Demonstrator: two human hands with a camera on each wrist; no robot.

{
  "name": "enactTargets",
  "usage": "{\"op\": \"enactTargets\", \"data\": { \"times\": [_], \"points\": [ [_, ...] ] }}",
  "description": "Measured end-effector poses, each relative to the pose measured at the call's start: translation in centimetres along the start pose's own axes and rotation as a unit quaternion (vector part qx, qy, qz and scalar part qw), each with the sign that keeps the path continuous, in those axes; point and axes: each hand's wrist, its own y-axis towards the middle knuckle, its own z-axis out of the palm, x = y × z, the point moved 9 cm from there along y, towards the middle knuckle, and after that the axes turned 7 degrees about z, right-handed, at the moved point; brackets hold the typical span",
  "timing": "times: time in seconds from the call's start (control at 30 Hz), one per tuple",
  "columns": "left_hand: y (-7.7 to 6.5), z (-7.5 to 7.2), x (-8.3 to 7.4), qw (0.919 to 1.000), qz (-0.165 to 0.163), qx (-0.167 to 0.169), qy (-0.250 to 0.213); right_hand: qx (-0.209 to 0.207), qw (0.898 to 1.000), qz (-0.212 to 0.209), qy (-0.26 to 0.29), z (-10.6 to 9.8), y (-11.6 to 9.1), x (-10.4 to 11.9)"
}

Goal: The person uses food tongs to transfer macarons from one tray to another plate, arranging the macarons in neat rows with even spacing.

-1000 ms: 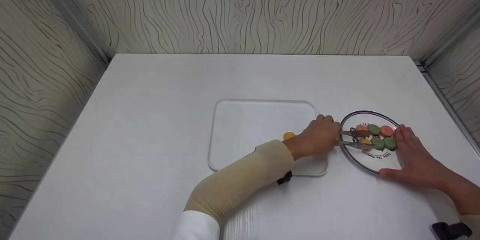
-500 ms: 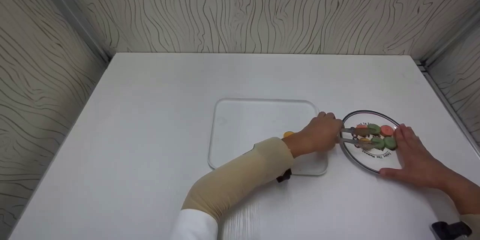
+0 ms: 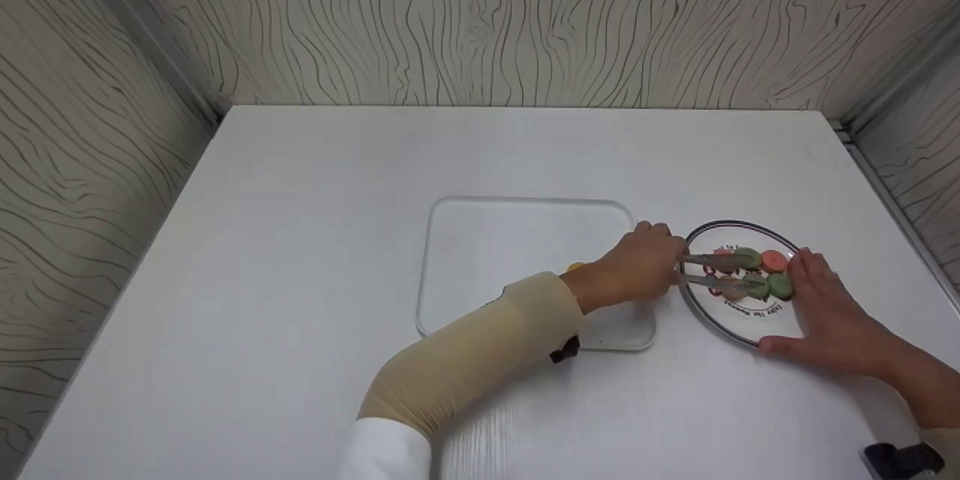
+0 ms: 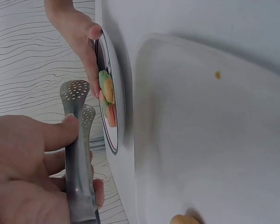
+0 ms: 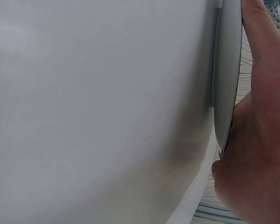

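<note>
My left hand (image 3: 643,264) holds metal tongs (image 4: 77,154) with perforated tips, the thumb on one arm and fingers on the other. In the head view the tongs reach over the left part of a round plate (image 3: 772,326) with a dark-lined rim and printed lettering. Several macarons sit in rows on it: green macarons (image 3: 780,285), an orange-pink macaron (image 3: 773,262) and others partly covered by the tongs. The left wrist view shows nothing between the tongs' tips. My right hand (image 3: 844,326) rests on the plate's right rim, fingers straight and thumb at the near edge.
A white rectangular tray (image 3: 480,199) lies left of the plate, partly under my left arm. One yellow macaron (image 4: 183,219) is in it, along with a small orange crumb (image 4: 218,74). Patterned panels (image 3: 480,22) stand behind and beside the white table (image 3: 262,277).
The tongs have shifted slightly to the right over the plate, now covering the yellow macaron there. My right hand and the plate have stayed in place.
</note>
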Motion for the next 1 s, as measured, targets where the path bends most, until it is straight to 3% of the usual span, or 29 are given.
{"op": "enactTargets", "data": {
  "times": [0.27, 1.0],
  "points": [
    [-0.3, -0.3, 0.0, 0.9999, -0.006, 0.001, -0.016, -0.007, 1.0, -0.001, -0.002, 0.0, 0.0, 0.1],
    [-2.4, -1.5, 1.0, 0.999, 0.029, -0.028, -0.019, 0.006, 1.0, 0.016, -0.011, 0.4, 0.1, -0.2]
  ]
}}
